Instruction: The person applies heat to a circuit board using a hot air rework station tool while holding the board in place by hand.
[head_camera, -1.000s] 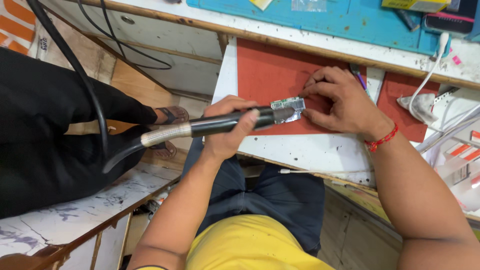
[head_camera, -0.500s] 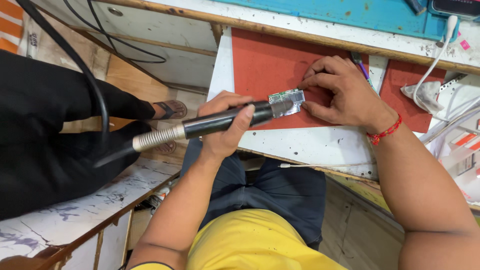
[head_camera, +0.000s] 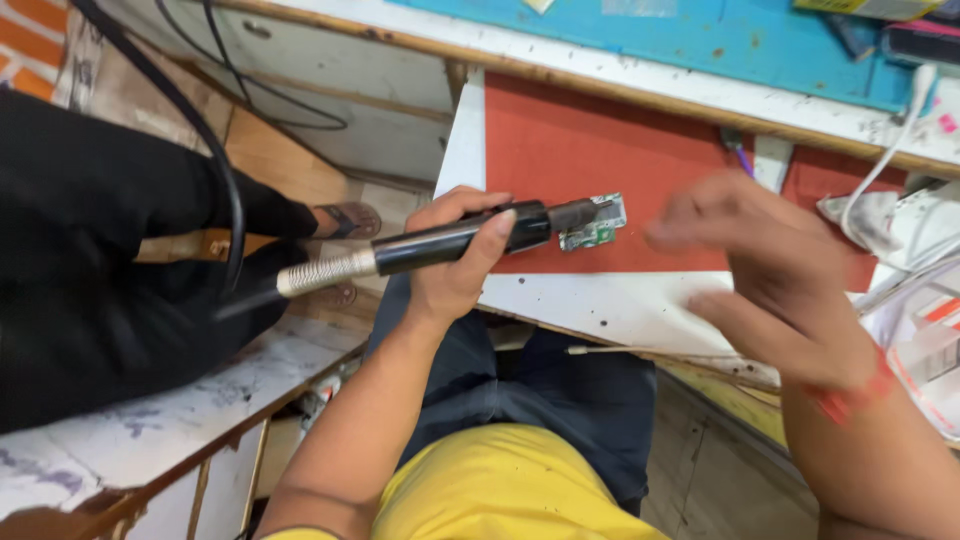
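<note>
circuit board on mat | tool nozzle over board | right hand right of board

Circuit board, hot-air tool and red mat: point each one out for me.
circuit board (head_camera: 596, 228), head view, on its green face.
hot-air tool (head_camera: 440, 243), head view, on its black handle.
red mat (head_camera: 590, 150), head view, on a bare part.

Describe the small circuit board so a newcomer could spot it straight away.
Start at the red mat covering the white workbench. Near its lower middle, at the metal tip of the black hot-air wand gripped in the left hand, lies the small green circuit board. It is the only green and silver piece on the mat, left of the blurred right hand.
</note>
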